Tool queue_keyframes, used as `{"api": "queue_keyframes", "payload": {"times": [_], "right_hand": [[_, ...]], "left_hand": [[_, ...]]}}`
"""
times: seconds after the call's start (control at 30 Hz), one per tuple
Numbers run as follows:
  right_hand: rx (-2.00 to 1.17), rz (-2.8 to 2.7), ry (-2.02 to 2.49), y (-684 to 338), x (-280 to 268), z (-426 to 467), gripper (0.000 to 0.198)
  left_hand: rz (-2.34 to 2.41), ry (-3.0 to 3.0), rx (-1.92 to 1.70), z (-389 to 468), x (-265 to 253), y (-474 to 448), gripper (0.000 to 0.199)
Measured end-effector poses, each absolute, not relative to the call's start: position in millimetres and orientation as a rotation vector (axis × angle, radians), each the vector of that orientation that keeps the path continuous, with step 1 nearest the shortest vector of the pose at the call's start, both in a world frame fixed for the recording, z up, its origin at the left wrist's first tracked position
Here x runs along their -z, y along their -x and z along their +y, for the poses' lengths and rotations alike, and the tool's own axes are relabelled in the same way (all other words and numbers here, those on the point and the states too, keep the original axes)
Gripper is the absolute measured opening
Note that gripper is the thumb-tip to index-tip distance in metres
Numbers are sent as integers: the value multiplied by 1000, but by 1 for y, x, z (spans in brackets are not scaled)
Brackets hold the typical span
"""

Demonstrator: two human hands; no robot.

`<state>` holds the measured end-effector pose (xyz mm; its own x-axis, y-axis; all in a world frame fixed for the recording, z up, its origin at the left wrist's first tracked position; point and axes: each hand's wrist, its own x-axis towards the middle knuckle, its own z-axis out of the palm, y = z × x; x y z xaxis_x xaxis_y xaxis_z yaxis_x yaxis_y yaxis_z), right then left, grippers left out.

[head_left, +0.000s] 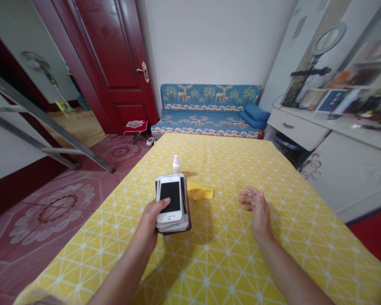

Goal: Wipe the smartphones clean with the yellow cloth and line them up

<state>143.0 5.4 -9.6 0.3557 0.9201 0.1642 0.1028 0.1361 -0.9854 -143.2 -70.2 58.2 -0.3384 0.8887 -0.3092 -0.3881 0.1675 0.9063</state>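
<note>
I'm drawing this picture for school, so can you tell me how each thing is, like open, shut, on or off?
Left hand: closed, thumb on top of a stack of flat rectangular phones.
Top white phone: face up, screen dark.
Right hand: empty, fingers slightly curled.
White plastic bottle: upright.
Plain yellow cloth: crumpled.
White drawer with a metal handle: looks shut.
Round white ring lamp: looks unlit.
Red panelled door: looks open.

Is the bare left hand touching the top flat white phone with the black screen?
Touching. In the head view, the left hand lays its thumb on the white phone.
</note>
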Motion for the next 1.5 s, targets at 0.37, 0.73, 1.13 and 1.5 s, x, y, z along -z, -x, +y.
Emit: {"api": "queue_keyframes", "payload": {"times": [0.37,0.73,1.13,1.5], "right_hand": [[-831,-1110,1321,-140,8,6,68],[-855,-1186,1327,-140,5,4,70],[-864,-1216,1327,-139,6,5,72],[-871,-1190,1287,-136,5,3,60]], "left_hand": [[1598,-774,-1299,8,-49,249,29],[1832,-1145,-1023,26,-57,276,38],[2498,-1911,-129,37,-88,214,109],[2536,-1942,-75,53,-67,209,93]]}}
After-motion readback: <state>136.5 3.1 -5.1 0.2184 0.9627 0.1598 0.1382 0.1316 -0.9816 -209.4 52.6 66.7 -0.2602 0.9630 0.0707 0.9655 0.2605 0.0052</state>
